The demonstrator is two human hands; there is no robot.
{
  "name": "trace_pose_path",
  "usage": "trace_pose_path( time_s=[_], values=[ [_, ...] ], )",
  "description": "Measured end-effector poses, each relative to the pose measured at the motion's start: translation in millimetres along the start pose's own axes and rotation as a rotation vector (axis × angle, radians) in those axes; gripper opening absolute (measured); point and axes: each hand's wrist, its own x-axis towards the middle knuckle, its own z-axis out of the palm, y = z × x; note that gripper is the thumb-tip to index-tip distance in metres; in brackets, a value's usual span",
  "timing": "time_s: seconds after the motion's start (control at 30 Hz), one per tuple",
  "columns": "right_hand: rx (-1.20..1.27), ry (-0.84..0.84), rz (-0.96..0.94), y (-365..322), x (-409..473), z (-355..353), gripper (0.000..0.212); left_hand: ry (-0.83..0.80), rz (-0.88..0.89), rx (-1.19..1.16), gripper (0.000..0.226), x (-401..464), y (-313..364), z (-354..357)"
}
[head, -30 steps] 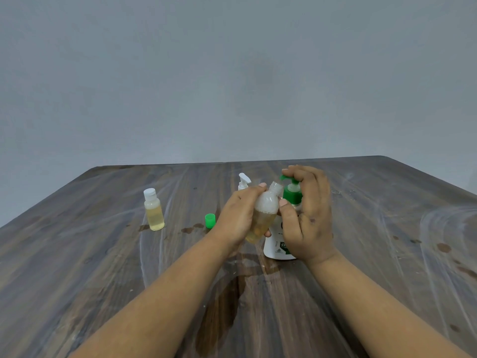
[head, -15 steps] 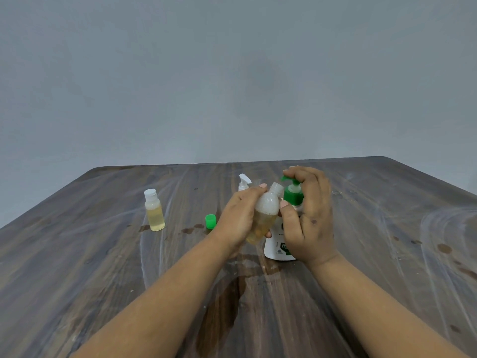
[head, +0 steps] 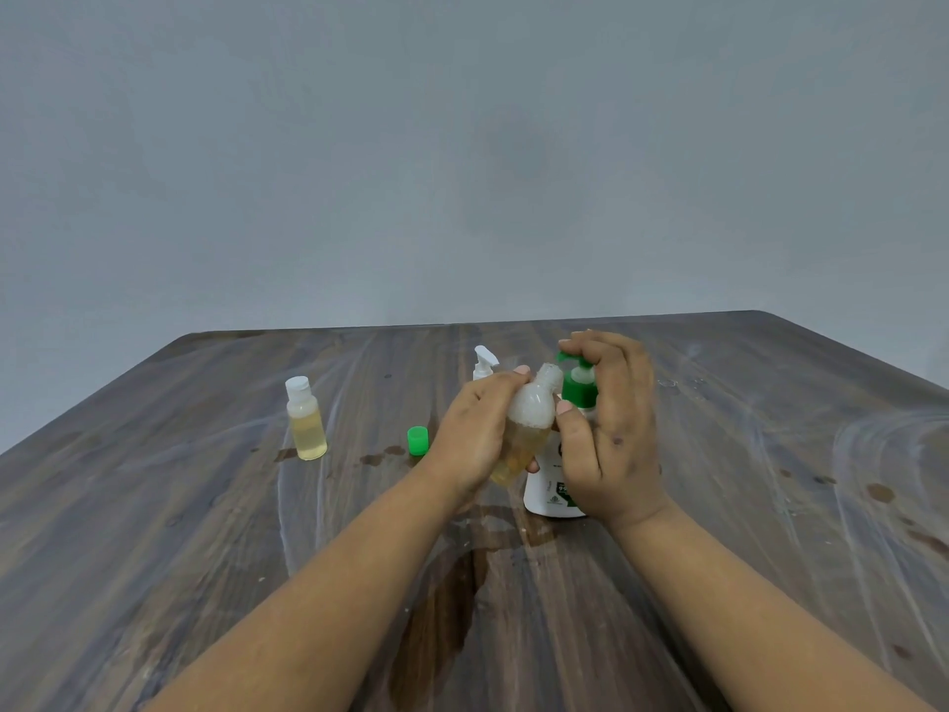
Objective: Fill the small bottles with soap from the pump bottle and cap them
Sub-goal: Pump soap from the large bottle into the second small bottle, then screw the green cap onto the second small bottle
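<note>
One bottle (head: 525, 426) half-full, tilted, gripped in left hand (head: 475, 435); right hand (head: 611, 429) curled over pump (head: 577, 382). Keep mouth under spout; press slowly to avoid drips.

Only print is on the pump bottle (head: 545, 493): a dark green label patch low on its white front, w/ white digits that look like "99", cut off by the right hand (head: 611, 434). A small round emblem sits under it, too small to read. A dark mark higher up is mostly hidden. No other text legible.
</note>
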Motion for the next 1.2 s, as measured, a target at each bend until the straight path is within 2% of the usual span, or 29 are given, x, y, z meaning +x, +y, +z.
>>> trace_pose_path(
  time_s=[0.23,0.37,0.43,0.53,0.6,0.87,0.97,1.07,1.13,1.2],
  values=[
    [-0.034,0.008,0.016,-2,-2,1,0.046,0.045,0.057,-0.089,0.05,0,-8,6],
    [-0.068,0.002,0.011,-2,-2,1,0.047,0.136,0.074,-0.121,0.055,2,-17,8],
    [-0.074,0.005,0.009,-2,-2,1,0.046,0.108,0.115,-0.132,0.06,2,-18,7],
    [-0.075,0.003,0.007,-1,-3,1,0.044,-0.026,0.218,-0.237,0.029,1,-20,7],
    [-0.074,-0.003,0.012,0,-4,1,0.044,-0.052,0.233,-0.268,0.014,-3,-18,9],
    [-0.084,-0.01,0.01,2,-6,1,0.047,0.021,0.265,-0.076,0.019,-7,-6,0],
    [-0.068,-0.023,0.023,3,-7,2,0.05,0.01,0.19,-0.04,0.027,-6,3,-13],
    [-0.16,-0.011,-0.013,2,-11,3,0.057,-0.007,0.101,0.006,0.037,-7,3,-32],
    [-0.226,0.034,-0.047,0,-10,2,0.062,0.018,0.064,0.083,0.032,-9,-1,-48],
    [-0.293,0.089,-0.124,-3,-8,0,0.062,0.124,0.077,0.231,0.025,-10,-7,-66]
  ],
)
